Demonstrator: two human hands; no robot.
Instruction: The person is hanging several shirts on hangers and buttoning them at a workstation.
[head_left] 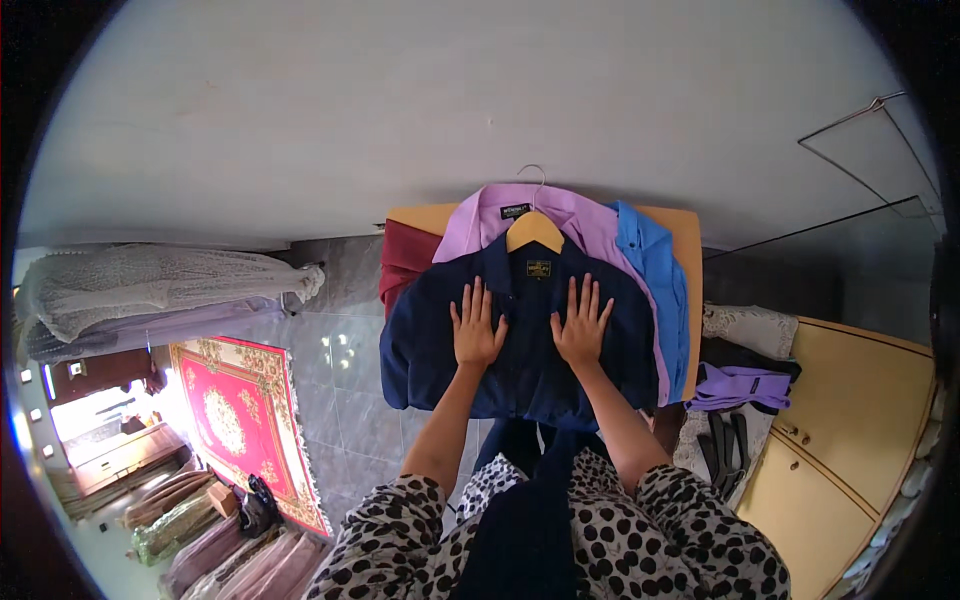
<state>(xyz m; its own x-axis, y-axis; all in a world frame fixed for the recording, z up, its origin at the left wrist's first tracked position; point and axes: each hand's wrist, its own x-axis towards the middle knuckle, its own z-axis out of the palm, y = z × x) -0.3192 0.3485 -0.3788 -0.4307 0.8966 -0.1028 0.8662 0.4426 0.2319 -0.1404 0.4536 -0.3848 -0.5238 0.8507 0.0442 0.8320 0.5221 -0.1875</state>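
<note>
A navy blue shirt (pixel 430 320) lies spread on top of other garments, on a wooden hanger (pixel 535 233) with a metal hook. My left hand (pixel 479 328) rests flat on the left side of its chest, fingers spread. On the other side of the front opening, my right hand (pixel 581 325) presses flat too, its fingers apart. Beneath the navy shirt are a lilac shirt (pixel 465 228), a blue shirt (pixel 668 280) at the right and a dark red garment (pixel 405 255) at the left. The shirt's lower hem hangs over the near edge, partly behind my forearms.
The garments lie on a wooden table (pixel 690 235) against a pale wall (pixel 480 100). At the right stands a light wooden cabinet (pixel 850 400) with a purple cloth (pixel 740 387) on it. A red patterned rug (pixel 235 420) covers floor at the left, near a draped white cover (pixel 150 290).
</note>
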